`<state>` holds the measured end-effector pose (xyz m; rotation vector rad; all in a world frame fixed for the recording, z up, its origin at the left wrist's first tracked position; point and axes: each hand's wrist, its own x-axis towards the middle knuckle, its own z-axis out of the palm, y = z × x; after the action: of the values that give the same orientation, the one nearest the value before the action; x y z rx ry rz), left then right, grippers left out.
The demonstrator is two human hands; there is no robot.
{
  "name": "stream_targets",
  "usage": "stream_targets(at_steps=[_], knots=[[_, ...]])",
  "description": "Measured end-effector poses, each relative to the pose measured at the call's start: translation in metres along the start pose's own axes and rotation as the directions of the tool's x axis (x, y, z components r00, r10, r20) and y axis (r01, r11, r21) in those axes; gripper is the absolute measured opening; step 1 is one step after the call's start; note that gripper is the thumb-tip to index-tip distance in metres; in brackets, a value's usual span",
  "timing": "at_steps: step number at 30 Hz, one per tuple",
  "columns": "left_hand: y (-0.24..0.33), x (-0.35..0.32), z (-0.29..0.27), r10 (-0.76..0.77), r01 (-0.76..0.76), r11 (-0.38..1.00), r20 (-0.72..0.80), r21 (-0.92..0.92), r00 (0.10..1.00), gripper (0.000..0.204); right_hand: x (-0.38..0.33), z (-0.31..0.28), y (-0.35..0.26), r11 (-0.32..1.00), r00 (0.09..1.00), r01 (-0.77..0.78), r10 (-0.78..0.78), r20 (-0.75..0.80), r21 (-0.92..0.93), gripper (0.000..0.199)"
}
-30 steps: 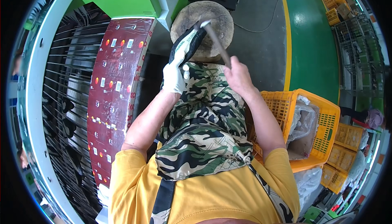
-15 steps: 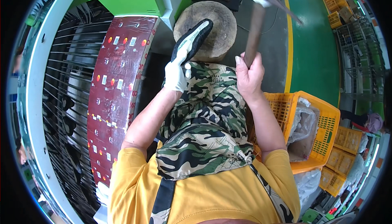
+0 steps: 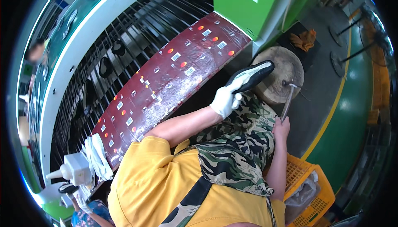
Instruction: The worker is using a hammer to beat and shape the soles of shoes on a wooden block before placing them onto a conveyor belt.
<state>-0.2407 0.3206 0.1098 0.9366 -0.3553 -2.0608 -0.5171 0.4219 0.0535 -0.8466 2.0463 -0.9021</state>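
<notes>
Holding a black shoe sole [image 3: 251, 76], the left hand [image 3: 225, 100] in its white glove is closed tight around the sole's near end. The far end of the sole rests on the round wooden stump [image 3: 286, 71]. The right hand [image 3: 281, 128] is bare and wrapped around the handle of a hammer [image 3: 287, 101]. The hammer's head touches the top of the stump, just beside the sole. A long dark red table [image 3: 166, 86] with small stickers runs off to the left of the stump. An orange crate [image 3: 309, 194] sits well below the stump, near the right arm.
</notes>
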Motion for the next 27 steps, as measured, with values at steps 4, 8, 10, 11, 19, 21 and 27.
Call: stream_targets(at_steps=[4,8,10,11,19,21,27], knots=[[0.046,-0.048,-0.023,0.103,-0.095,0.967,0.020,-0.235,0.995,0.038,0.011,0.002,0.017,0.998,1.000,-0.014,0.013,0.016,0.063,0.013],[0.097,-0.049,-0.045,0.361,-0.421,0.869,-0.247,-0.260,0.899,0.035,0.010,0.002,0.012,0.996,1.000,-0.031,0.031,0.002,0.080,0.016],[0.130,-0.029,-0.064,0.480,-0.562,0.787,-0.318,-0.255,0.817,0.042,0.011,0.002,0.013,0.997,1.000,-0.029,0.028,0.009,0.075,0.016],[0.149,-0.017,-0.075,0.536,-0.623,0.744,-0.340,-0.244,0.773,0.046,0.012,0.002,0.015,0.997,1.000,-0.026,0.026,0.008,0.070,0.016],[0.265,0.056,-0.173,0.556,-0.666,0.735,-0.447,-0.129,0.701,0.053,0.009,0.004,0.009,0.998,0.999,-0.047,0.047,0.011,0.038,0.016],[0.266,0.064,-0.158,0.541,-0.597,0.792,-0.301,-0.132,0.785,0.046,0.009,0.003,0.011,0.997,0.999,-0.050,0.051,-0.001,0.061,0.015],[0.253,0.091,-0.117,0.423,-0.428,0.904,-0.139,-0.011,0.896,0.041,0.010,0.009,0.010,0.988,0.997,-0.083,0.082,0.012,0.128,0.014]])
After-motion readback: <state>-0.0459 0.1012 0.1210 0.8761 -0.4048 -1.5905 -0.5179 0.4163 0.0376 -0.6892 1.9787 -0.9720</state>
